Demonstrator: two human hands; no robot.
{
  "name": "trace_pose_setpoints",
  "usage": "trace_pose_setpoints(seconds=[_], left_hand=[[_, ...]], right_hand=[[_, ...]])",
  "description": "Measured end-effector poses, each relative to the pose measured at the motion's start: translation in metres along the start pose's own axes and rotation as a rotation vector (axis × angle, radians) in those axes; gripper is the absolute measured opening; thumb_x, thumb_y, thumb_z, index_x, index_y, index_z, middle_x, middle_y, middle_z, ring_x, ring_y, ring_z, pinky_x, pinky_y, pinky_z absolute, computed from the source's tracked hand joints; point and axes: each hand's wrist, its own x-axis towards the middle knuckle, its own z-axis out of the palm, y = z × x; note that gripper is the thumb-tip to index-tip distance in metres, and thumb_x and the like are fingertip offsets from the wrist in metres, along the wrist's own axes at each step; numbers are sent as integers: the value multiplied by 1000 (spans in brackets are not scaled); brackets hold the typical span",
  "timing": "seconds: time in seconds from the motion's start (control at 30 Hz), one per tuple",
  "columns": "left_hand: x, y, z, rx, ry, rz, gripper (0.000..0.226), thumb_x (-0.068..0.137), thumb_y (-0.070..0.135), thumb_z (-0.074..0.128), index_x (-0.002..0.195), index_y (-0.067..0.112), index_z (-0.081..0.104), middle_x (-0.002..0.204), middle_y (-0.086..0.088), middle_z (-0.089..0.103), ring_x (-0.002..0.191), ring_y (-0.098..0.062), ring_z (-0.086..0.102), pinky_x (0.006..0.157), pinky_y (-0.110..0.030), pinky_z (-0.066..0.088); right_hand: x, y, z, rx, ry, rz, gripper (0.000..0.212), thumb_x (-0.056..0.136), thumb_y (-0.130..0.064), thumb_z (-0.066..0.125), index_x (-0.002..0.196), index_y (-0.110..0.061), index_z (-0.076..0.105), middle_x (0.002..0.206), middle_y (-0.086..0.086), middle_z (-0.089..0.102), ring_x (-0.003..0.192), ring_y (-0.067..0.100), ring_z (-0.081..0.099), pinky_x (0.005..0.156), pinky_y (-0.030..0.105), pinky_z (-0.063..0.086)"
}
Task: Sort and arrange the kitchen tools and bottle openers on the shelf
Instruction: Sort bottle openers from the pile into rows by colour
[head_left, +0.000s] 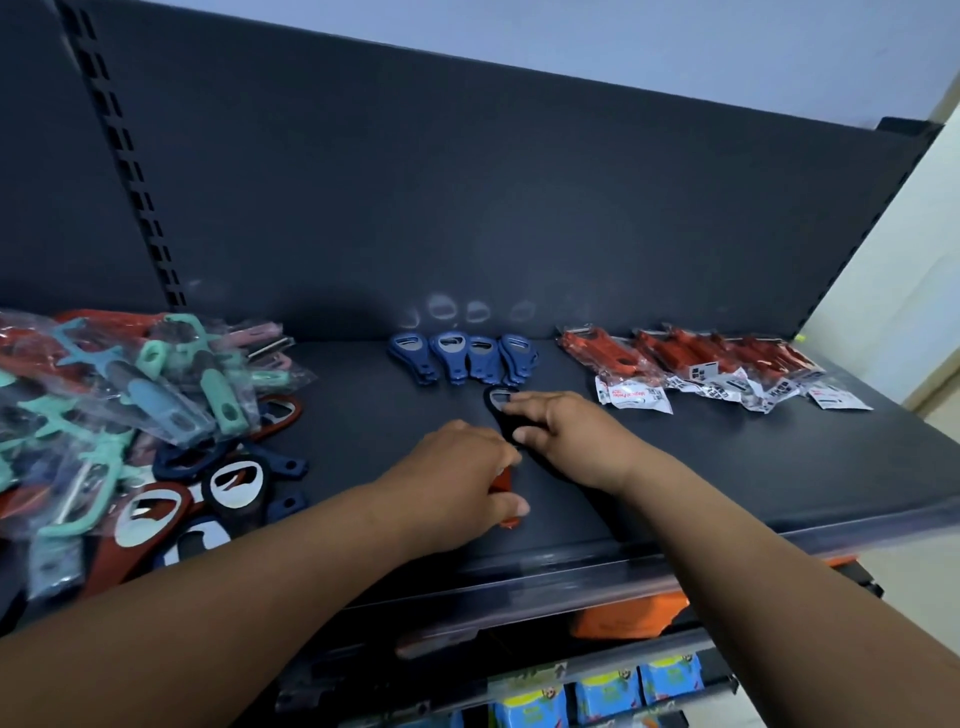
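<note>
On the dark shelf, my right hand grips a black bottle opener by its handle, its head pointing toward the back. My left hand curls round a red bottle opener, mostly hidden under the fingers. A row of blue bottle openers lies neatly at the back centre. Red peelers in clear bags are lined up at the back right. A mixed pile of bagged teal and red tools with loose openers sits on the left.
The shelf's back panel rises behind the goods, with a slotted upright at the left. Below the shelf's front edge are orange items and blue packets. Bare shelf surface lies to the right of my hands.
</note>
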Motion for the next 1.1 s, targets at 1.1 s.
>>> trace_pose_setpoints(seconds=[1.1], left_hand=[[-33, -106, -32, 16, 86, -218, 46, 86, 44, 63, 124, 19, 60, 129, 1, 57, 119, -15, 51, 103, -30, 38]], right_hand=[[-10, 0, -2, -9, 27, 60, 37, 94, -15, 54, 131, -19, 57, 148, 0, 42, 137, 17, 36, 114, 24, 24]])
